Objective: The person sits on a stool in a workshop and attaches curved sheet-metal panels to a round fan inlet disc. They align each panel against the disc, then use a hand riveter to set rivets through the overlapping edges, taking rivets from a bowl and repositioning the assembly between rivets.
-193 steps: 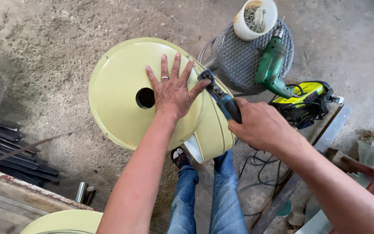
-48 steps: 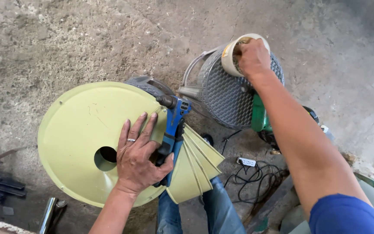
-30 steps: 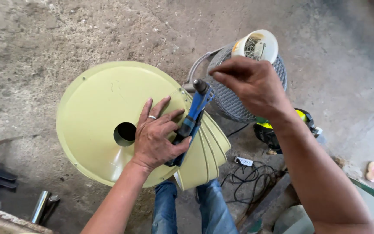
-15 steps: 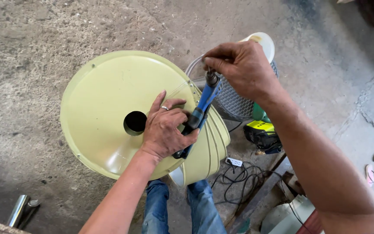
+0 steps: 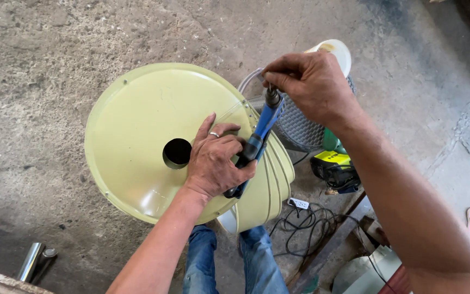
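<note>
Bare concrete floor lies open to the left of and beyond the pale green disc. To the right the way is crowded: a mesh stool, a white cup, a power tool and tangled cables stand close together.

Tool on disc, mesh stool behind, cables right

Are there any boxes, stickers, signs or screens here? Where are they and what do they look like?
No signs or screens show.
White tub: round, open-topped container on the mesh stool behind the right hand.
Yellow label: small patch on the black power tool on the floor, right of the pale green drum.
</note>
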